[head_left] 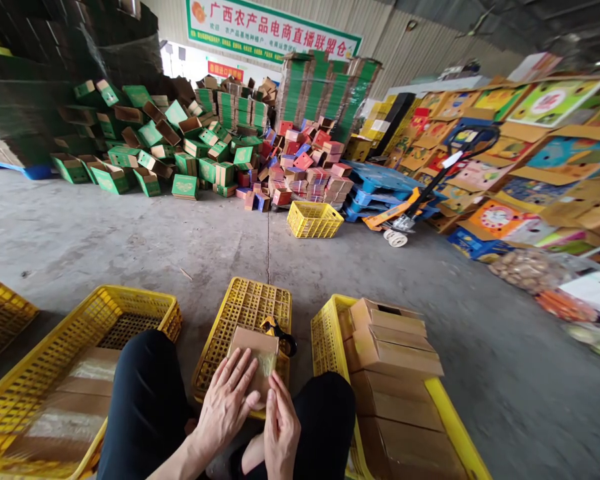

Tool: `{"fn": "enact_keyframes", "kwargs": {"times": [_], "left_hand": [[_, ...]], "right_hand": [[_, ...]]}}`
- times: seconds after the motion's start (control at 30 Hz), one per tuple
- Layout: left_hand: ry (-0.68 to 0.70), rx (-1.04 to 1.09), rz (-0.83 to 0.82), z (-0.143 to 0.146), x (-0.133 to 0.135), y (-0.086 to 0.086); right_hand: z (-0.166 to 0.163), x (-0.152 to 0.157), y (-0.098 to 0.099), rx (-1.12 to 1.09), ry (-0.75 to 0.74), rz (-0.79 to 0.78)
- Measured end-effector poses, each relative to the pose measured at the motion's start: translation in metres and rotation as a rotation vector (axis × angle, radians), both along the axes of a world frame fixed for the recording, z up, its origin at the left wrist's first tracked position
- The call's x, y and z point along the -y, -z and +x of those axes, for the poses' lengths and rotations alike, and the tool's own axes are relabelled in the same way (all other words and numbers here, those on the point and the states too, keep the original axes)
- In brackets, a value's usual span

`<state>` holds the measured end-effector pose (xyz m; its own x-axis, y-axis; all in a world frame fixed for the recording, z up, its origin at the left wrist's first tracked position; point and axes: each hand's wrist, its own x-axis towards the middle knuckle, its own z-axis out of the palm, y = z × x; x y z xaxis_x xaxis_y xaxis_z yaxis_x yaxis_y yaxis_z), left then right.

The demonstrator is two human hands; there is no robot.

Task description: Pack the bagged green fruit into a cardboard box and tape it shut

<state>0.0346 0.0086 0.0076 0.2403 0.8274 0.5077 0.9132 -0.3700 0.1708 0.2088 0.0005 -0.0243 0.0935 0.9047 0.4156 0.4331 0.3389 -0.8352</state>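
Your dark-trousered knees [147, 393] flank a yellow lattice plastic crate [245, 300] bearing a brown squarish cardboard box [257, 339], left hand [227, 399] spread flat atop, right hand [283, 427] thumb-to-finger at its edge; probably light, stiff, slick where taped: grip opposite sides.

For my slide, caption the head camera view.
Left hand spread on a taped cardboard box, right hand at its edge, above a yellow crate.

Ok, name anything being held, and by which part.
Left hand lies flat on the carton, gripping nothing; whether the right hand grips its edge cannot be told.
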Motion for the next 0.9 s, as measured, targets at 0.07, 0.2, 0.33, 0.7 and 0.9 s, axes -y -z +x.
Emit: {"fn": "enact_keyframes", "kwargs": {"times": [0.07,0.2,0.33,0.7,0.9], "left_hand": [[-0.001,0.002,0.005,-0.001,-0.002,-0.002],[-0.027,0.02,-0.007,0.001,-0.007,-0.005],[-0.049,0.056,-0.009,0.004,-0.008,-0.005],[0.04,0.154,-0.028,-0.009,-0.014,0.0],[0.087,0.208,-0.057,-0.018,-0.007,0.008]], "right_hand": [[-0.002,0.003,0.003,0.057,0.001,0.015],[-0.002,0.008,0.009,0.179,-0.018,0.073],[0.0,0.006,0.012,0.219,-0.009,0.129],[0.005,0.0,-0.001,0.167,0.017,0.251],[0.005,0.005,-0.017,0.166,-0.023,0.185]]}}
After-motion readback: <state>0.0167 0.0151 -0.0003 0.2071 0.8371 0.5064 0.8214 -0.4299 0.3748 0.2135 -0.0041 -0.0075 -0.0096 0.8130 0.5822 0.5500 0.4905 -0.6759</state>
